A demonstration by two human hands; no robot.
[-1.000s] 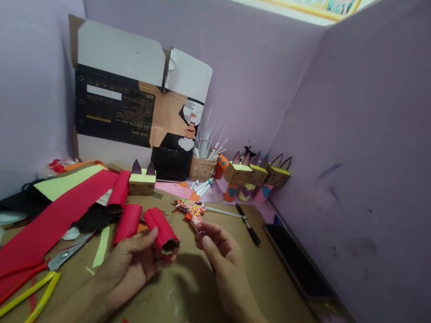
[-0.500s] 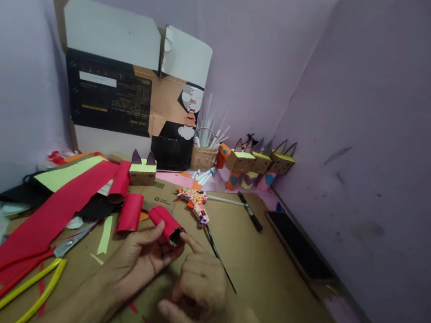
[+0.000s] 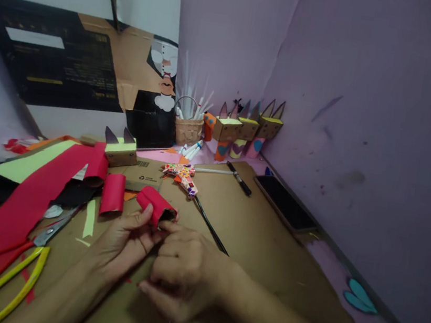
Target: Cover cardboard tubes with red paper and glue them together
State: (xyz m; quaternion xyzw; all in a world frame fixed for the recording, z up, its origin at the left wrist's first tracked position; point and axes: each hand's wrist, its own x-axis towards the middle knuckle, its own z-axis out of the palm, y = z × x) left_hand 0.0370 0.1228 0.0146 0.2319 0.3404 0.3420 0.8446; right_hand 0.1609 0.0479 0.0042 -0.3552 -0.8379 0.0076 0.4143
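Note:
My left hand (image 3: 126, 240) grips a tube wrapped in red paper (image 3: 155, 205), thumb on top, its open end facing right. My right hand (image 3: 181, 268) is curled beside it, with the fingertips touching the tube's open end. A second red tube (image 3: 113, 194) stands just left of the held one, and a red paper roll (image 3: 97, 167) lies behind it on a long red sheet (image 3: 23, 205).
Scissors (image 3: 51, 232) with red and yellow handles lie at the left. A patterned glue gun (image 3: 182, 174), a black pen (image 3: 241, 180), a phone (image 3: 283, 203), a basket of pens (image 3: 187, 128) and eared box figures (image 3: 246, 128) fill the back. Purple walls close the right side.
The view has dropped and swung right. My right hand moved from the glue gun over to the open end of the red tube, which my left hand kept holding.

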